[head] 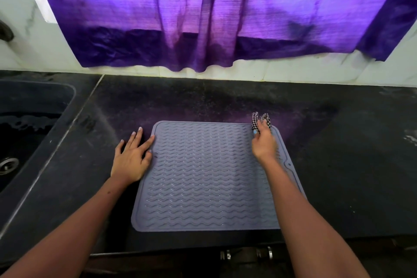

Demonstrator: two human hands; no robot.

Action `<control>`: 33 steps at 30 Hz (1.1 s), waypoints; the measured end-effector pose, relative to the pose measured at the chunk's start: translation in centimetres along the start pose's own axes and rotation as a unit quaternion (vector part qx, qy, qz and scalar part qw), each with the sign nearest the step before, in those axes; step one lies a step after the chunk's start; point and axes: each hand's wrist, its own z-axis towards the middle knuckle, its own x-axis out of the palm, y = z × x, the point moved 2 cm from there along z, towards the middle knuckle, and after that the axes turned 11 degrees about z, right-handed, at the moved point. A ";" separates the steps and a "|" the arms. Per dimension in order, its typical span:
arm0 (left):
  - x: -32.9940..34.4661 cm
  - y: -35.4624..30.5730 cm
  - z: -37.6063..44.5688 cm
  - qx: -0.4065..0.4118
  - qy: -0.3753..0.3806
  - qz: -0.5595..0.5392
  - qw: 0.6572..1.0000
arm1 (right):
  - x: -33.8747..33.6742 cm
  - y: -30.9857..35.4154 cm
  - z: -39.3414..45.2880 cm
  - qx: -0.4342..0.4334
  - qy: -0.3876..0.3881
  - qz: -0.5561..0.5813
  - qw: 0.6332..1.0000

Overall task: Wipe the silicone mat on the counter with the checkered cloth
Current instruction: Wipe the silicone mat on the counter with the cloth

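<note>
A grey silicone mat [203, 176] with wavy ridges lies flat on the black counter [349, 165], near its front edge. My right hand [264, 144] grips a bunched black-and-white checkered cloth [259, 119] at the mat's far right corner; only the cloth's top pokes out past my fingers. My left hand [133, 156] lies flat with spread fingers on the counter, fingertips touching the mat's left edge.
A dark sink [27, 133] with a metal drain is set into the counter at the left. A purple curtain [214, 18] hangs over the white backsplash behind. Metal drawer handles [248, 254] show below the counter's front edge.
</note>
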 end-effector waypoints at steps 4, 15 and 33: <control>-0.1 0.0 0.0 0.001 0.005 0.000 1.000 | 2.9 1.6 -1.7 -0.083 0.026 -0.071 0.994; 0.1 -0.6 0.2 -0.011 0.032 0.033 0.999 | 6.2 0.6 -2.1 -0.111 0.089 -0.243 0.959; -0.3 -1.6 0.0 0.002 0.076 0.044 0.996 | 13.5 6.7 -7.0 -0.130 0.129 -0.227 0.957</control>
